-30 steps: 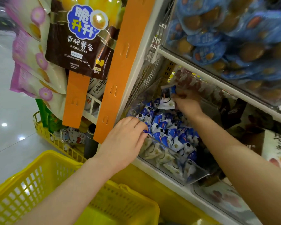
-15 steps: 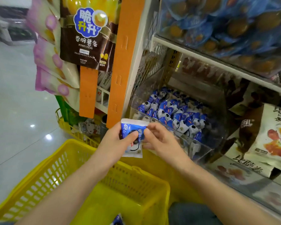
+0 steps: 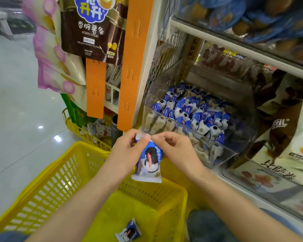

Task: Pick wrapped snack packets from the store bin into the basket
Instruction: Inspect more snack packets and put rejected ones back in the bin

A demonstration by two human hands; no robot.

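Since half a second ago you have turned the snack packet (image 3: 149, 161) from lying sideways to hanging upright, and your hands have drawn together at its top edge. Your left hand (image 3: 128, 154) and right hand (image 3: 177, 152) each pinch the upper seal, fingers (image 3: 143, 139) closed on the wrapper, thumbs nearly touching. The blue-and-white packet dangles above the far rim of the yellow basket (image 3: 47, 186), just in front of the clear store bin (image 3: 238, 137). A second packet (image 3: 129, 231) of the same kind lies on the basket's floor, near the bottom of the view. The bin, set on the shelf (image 3: 252, 51) unit's lower tier, holds a heap of matching packets (image 3: 191, 110). To its left runs an orange strip (image 3: 131, 67), with a brown bag of potato sticks (image 3: 91, 28) hanging above. What may be your knee in dark fabric (image 3: 206, 226) shows beside the basket, though the edge of the picture is blurred.
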